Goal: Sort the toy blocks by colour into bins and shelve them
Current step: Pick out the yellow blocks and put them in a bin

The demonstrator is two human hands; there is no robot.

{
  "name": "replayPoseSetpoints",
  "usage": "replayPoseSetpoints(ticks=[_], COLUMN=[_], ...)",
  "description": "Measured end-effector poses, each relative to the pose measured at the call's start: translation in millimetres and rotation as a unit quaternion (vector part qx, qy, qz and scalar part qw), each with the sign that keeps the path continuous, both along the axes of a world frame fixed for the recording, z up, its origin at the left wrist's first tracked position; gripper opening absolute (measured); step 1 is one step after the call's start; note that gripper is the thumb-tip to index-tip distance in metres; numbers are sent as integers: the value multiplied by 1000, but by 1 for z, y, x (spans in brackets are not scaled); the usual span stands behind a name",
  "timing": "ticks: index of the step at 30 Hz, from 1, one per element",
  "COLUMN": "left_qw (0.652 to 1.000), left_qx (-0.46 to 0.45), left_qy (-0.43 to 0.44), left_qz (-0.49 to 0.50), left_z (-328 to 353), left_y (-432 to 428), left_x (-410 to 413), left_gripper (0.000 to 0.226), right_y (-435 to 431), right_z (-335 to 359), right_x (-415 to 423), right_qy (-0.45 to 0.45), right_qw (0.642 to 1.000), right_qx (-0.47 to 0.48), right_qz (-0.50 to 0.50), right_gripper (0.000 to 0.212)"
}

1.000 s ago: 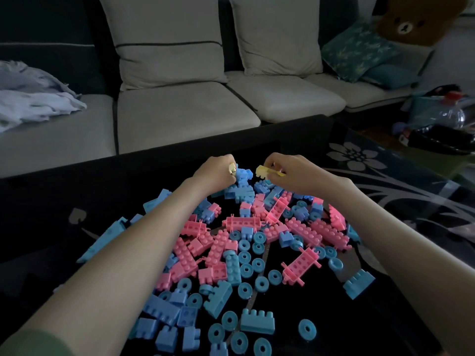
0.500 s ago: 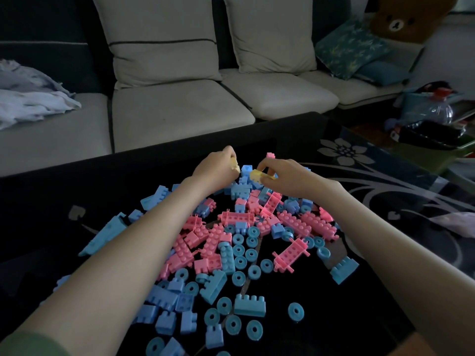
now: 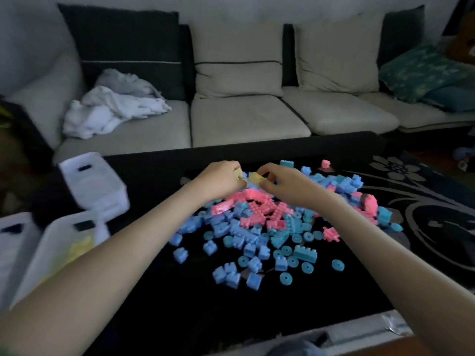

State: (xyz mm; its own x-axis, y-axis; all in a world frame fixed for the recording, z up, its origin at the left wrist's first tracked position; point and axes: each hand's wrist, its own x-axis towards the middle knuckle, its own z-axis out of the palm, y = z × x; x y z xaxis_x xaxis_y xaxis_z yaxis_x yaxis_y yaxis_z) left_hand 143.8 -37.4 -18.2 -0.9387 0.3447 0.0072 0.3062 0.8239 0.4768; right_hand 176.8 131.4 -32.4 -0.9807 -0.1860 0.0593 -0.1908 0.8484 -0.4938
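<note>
A heap of pink blocks (image 3: 257, 205) and blue blocks (image 3: 231, 274) lies on the black table (image 3: 167, 304). Over its far edge my left hand (image 3: 222, 179) grips a small yellow block (image 3: 237, 173). Close beside it my right hand (image 3: 282, 182) pinches another yellow block (image 3: 257, 178). The two hands nearly touch. Three white bins stand at the left: one (image 3: 95, 185) at the back, one (image 3: 59, 253) with yellow blocks inside, and one (image 3: 12, 242) cut off by the frame edge.
A sofa (image 3: 246, 119) with pale cushions runs behind the table, with crumpled white cloth (image 3: 113, 109) on its left seat. A teal pillow (image 3: 421, 70) lies at the right. The table's right part carries a white flower pattern (image 3: 393, 170).
The view has swung left, bringing the white bins into sight. Both hands have drawn together, each still holding its yellow block.
</note>
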Motion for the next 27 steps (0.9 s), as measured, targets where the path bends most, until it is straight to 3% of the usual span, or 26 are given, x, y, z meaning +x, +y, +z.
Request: replayPoseSetpoints(ticks=[6,9,12,16,18,21,24,27], left_qw=[988,965,937,928,926,926,949,962], left_qx=[-65,27,79,106,105,97,35,-116], left_qy=[-29,-104,-125,-135,-150,-176,-139,-58], left_qz=[137,241,316,331,330,321,280,241], left_z=[8,-4,-14,-23,-31,-36,-43,-52], left_y=[-140,-202,-247,-261,-259,-248,-238,-239], left_x=[72,101,127,140,138,137,131,131], left_gripper=[16,9,4,3,38,79,86,82], right_y=[-129,-192,-251,-299,-305,-300,-288,-279], right_z=[6,0,-6,-22,-27,-32,-32,-31], right_x=[32,45,57,62,64,63,59,50], right_qy=[-14,-82,-149,-208,-232,-231,-189,-103], right_qw=[990,970,946,943,943,945,957,973], right_qx=[-87,-187,-249,-211,-195,-191,-175,-165], right_qz=[109,130,146,149,137,130,131,127], right_gripper=[21,23,17,47,64,65,56,51])
